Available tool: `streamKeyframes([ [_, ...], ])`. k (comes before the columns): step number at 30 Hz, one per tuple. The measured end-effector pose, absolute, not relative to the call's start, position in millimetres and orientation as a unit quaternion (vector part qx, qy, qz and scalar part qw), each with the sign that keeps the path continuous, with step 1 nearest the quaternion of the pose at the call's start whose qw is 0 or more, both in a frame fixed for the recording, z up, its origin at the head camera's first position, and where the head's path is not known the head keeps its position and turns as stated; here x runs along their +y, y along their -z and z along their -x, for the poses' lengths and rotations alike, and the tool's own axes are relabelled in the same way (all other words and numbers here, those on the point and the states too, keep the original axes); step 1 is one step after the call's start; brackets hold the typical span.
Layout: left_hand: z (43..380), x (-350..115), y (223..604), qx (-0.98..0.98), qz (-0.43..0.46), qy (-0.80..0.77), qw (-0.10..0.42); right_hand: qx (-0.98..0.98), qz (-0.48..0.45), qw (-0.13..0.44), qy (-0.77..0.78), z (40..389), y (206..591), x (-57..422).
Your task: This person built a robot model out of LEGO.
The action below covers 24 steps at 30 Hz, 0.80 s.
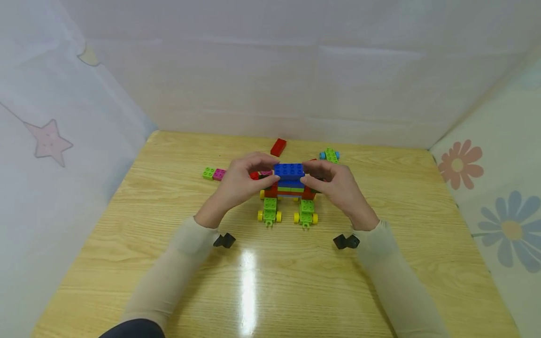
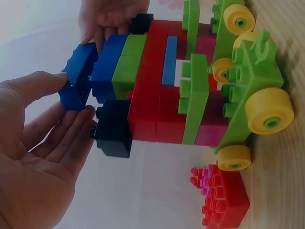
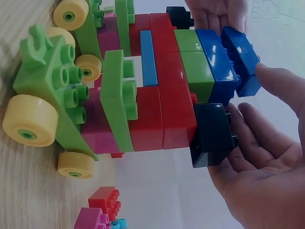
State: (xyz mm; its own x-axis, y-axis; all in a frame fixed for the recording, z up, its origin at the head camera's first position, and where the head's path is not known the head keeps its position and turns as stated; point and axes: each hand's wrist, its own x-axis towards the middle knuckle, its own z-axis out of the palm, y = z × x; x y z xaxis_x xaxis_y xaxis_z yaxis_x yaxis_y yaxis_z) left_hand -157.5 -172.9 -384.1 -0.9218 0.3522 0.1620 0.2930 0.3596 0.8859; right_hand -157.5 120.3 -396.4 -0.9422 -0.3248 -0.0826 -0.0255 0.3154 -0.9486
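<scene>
Both hands pinch one blue toy building brick [image 1: 289, 170], my left hand [image 1: 245, 180] at its left end and my right hand [image 1: 334, 180] at its right end. In the left wrist view that held brick [image 2: 78, 76] sits slightly tilted, right at the studs of another blue brick [image 2: 108, 67]. The lower blue brick tops a wheeled brick build, over a green layer [image 3: 196, 71] and long red bricks [image 3: 171, 90]. Black bricks [image 2: 113, 129] stick up at the build's sides. Below are green wheel bases [image 1: 269, 211] with yellow wheels [image 2: 269, 110].
Behind the build a red brick [image 1: 278, 147] lies on the wooden table [image 1: 169, 281]. A green piece with blue wheels [image 1: 329, 155] stands back right. To the left lie a green brick [image 1: 209, 173] and a magenta brick [image 1: 219, 174]. Cloth walls [image 1: 274, 84] border the table.
</scene>
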Motion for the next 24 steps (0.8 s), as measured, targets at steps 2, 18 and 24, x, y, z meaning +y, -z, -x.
streamKeyframes([
  [2, 157.2, -169.9, 385.7, 0.824, -0.205, -0.527, 0.026, 0.800, 0.109, 0.126, 0.576, 157.1, 395.9, 120.2],
  [18, 156.9, -166.2, 388.9, 0.829, -0.204, -0.520, 0.033, 0.804, 0.113, 0.119, 0.572, 156.2, 394.6, 119.8],
  [24, 157.6, -168.2, 390.6, 0.831, -0.200, -0.517, 0.040, 0.803, 0.115, 0.118, 0.572, 156.9, 395.6, 120.8],
])
